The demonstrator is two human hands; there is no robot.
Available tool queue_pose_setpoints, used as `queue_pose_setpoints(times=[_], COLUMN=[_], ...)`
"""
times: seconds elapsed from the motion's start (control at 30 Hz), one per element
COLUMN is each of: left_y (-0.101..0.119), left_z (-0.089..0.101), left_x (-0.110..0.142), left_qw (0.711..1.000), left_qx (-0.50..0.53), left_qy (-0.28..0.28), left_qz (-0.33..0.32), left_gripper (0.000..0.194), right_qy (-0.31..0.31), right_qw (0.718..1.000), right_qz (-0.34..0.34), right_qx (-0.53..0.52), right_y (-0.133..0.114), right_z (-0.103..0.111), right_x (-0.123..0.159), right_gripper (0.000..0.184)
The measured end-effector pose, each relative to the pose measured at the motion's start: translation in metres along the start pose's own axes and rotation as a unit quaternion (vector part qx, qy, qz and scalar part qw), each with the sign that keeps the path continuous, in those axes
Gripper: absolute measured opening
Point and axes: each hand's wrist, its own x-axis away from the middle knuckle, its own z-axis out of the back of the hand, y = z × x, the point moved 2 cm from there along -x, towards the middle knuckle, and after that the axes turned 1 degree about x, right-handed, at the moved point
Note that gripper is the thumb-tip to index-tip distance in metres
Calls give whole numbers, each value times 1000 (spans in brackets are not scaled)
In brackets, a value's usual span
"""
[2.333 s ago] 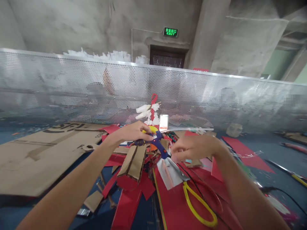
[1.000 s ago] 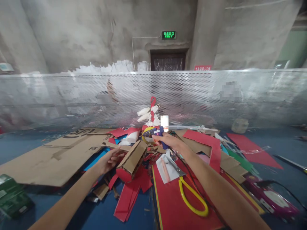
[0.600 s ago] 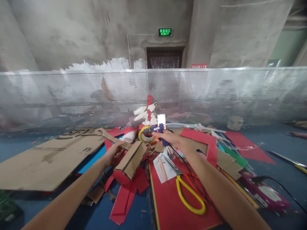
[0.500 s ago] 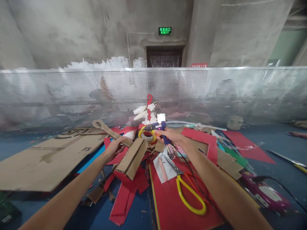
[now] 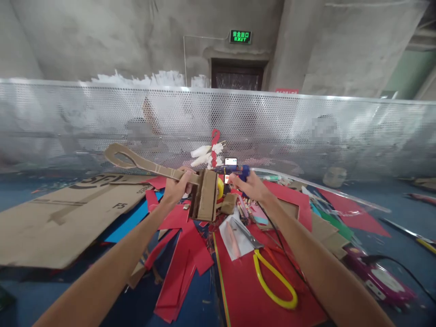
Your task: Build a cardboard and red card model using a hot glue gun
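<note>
- The left hand is clenching the cardboard neck; its loop is pointing left and slightly far, its long axis slanting down rightward to the cardboard box.
- The box is tilting above the bench, its long axis running roughly near to far; whether it is joined to the neck, I cannot tell.
- The right hand is gripping the glue gun, whose nozzle is pointing left, near the box's far edge.
- The box is partly hiding a yellow tape roll.
- Scissors are lying nearer, among red sheets.
</note>
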Motion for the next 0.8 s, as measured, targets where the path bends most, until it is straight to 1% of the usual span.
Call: queue_pose_setpoints(times=[0.1,0.17,0.3,0.47,0.63,0.8], left_y=[-4,-6,-5,6,11,11], left_z=[4,9,16,17,17,17], left_x=[-1,-3,-3,1,1,1], left_qw=[1000,999,997,992,991,987], left_qx=[-5,-19,-67,-115,-121,-137], left_qy=[12,16,5,-11,-19,-35], left_qz=[-17,-25,-42,-41,-59,-73], left_gripper=[23,22,23,26,26,27], right_qy=[9,24,60,71,70,77], right_qw=[996,993,986,980,974,971], right_qz=[28,42,31,25,11,31], right_qx=[82,111,150,185,217,223], right_y=[-4,-9,-13,-7,-5,-9], right_z=[-8,-10,-12,-17,-20,-21], right_x=[3,4,5,5,5,6], right_gripper=[45,42,42,44,46,46])
